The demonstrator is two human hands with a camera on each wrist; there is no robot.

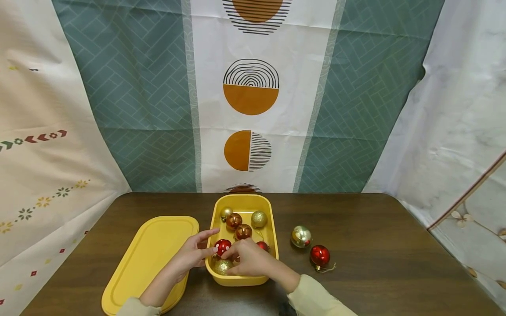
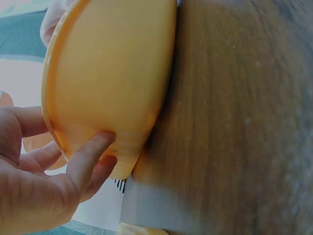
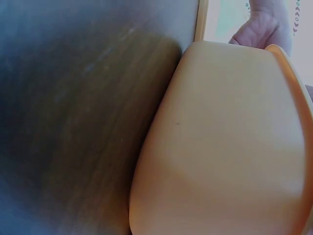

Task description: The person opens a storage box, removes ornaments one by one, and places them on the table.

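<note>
Your right fingers bend beside one glittery gold ball (image 1: 222, 267) in the yellow box (image 1: 242, 281); whether your right hand (image 1: 253, 259) grips it, you cannot tell. Your left hand (image 1: 191, 252) has its fingers loosely spread at the box's rim, one dotted red ball (image 1: 223, 247) just beside the thumb. Beyond your fingertips sit two copper balls (image 1: 234, 221) and two gold ones (image 1: 258, 219). Outside, right of your fingers, lie one shiny gold ball (image 1: 301, 237) and one shiny red ball (image 1: 319, 255); one yellow lid (image 1: 148, 259) lies leftward.

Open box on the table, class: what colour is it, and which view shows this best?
The box is yellow; the head view shows it best.
</note>
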